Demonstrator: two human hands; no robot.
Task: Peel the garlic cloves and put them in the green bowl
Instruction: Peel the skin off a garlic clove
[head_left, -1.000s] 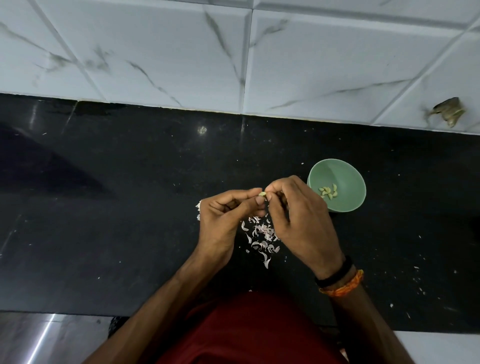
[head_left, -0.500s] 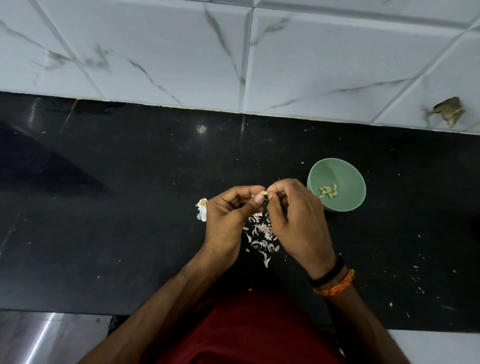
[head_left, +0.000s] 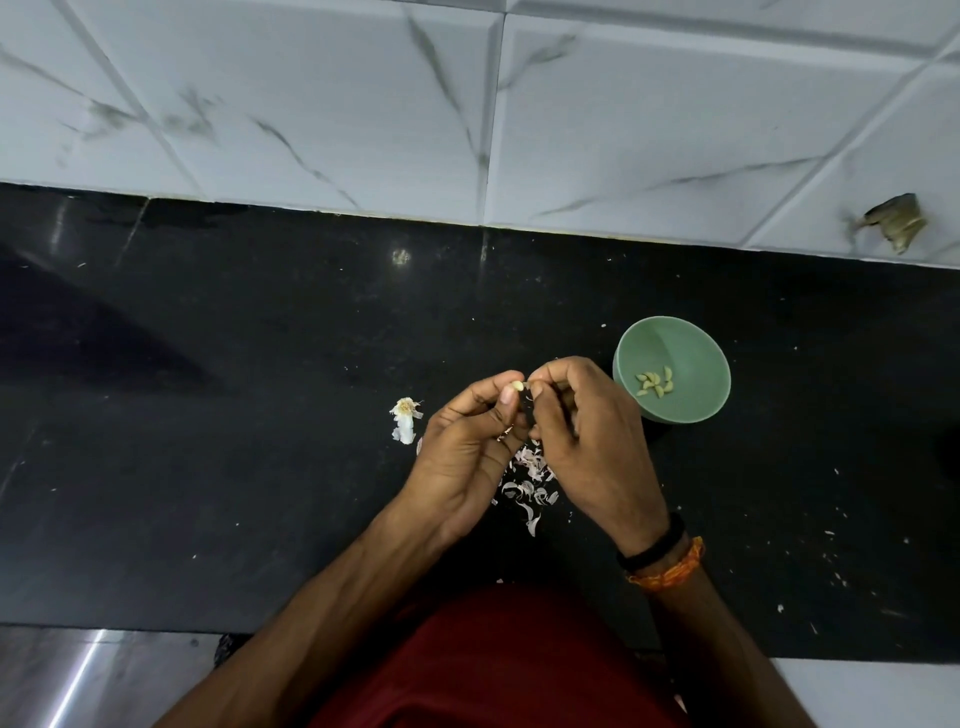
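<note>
— Where is the garlic clove (head_left: 517, 385) at this moment?

— Just left of the green bowl (head_left: 696, 405), raised over the black counter (head_left: 234, 415). The left hand (head_left: 467, 452) pinches it between thumb and curled forefinger, and the right hand (head_left: 587, 441), fingers bent inward, nips at its tip.

— So both hands are closed on it?

— Yes, both fingertips meet at the clove. The right hand sits just beside the bowl's left rim.

— What is in the bowl?

— A small cluster of peeled cloves (head_left: 655, 385), lying on its bottom.

— And elsewhere near the bowl?

— To its lower left, under the hands, lies a scatter of papery skins (head_left: 530, 483). Farther left of the bowl, beyond the left hand, rests a whitish garlic remnant (head_left: 404, 418) on the counter.
</note>
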